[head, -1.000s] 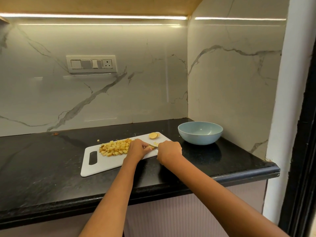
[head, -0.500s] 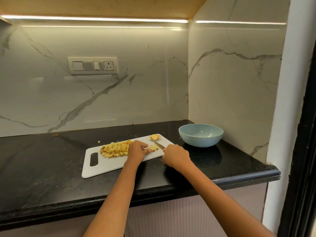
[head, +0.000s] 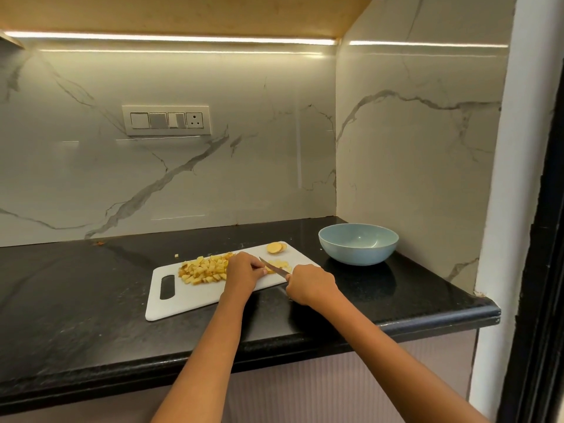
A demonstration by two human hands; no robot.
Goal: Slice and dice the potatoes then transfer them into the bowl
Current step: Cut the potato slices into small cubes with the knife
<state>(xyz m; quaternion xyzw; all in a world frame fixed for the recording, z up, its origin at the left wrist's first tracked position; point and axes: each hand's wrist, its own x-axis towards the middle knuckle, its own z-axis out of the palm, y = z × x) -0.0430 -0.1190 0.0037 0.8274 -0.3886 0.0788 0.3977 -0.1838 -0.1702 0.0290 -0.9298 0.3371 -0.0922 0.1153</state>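
Note:
A white cutting board (head: 195, 296) lies on the black counter. A pile of diced potato (head: 204, 269) sits on its middle. My left hand (head: 244, 271) curls its fingers over a potato piece just right of the pile. My right hand (head: 309, 283) grips the handle of a knife (head: 273, 266), whose blade points up-left beside pale potato strips (head: 279, 264). Potato slices (head: 276, 247) lie at the board's far right corner. The light blue bowl (head: 358, 244) stands empty to the right of the board.
The black counter (head: 91, 300) ends at a rounded front edge. Marble walls close off the back and the right side. A switch panel (head: 166, 120) is on the back wall. One loose potato bit (head: 176, 255) lies on the counter behind the board.
My right hand has drawn back toward me with the knife, so the blade now shows beside the potato strips. My left hand has stayed on the potato piece.

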